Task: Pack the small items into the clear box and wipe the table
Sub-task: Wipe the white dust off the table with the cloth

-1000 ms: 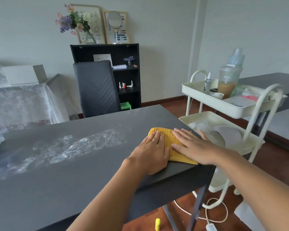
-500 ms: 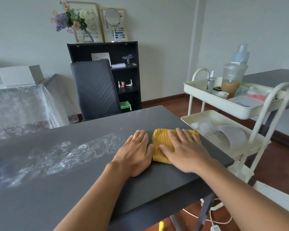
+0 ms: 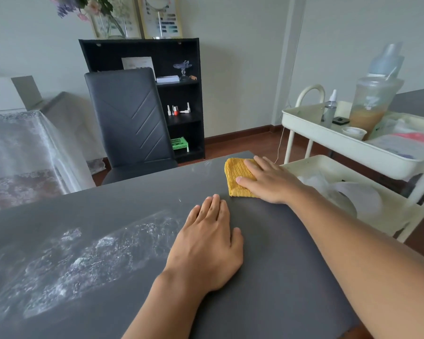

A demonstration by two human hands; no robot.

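The dark table (image 3: 279, 277) fills the lower view; its far edge runs just behind the cloth and its right edge slants down beside a cream cart (image 3: 353, 148) standing close alongside. A broad white smear (image 3: 83, 260) covers the left half, with bare surface between it and the right edge. A black chair (image 3: 130, 123) is tucked at the far edge. The right hand (image 3: 269, 182) presses flat, fingers straight, on a folded yellow cloth (image 3: 235, 177) near the far right corner. The left hand (image 3: 206, 245) rests flat and holds nothing, apart from the cloth.
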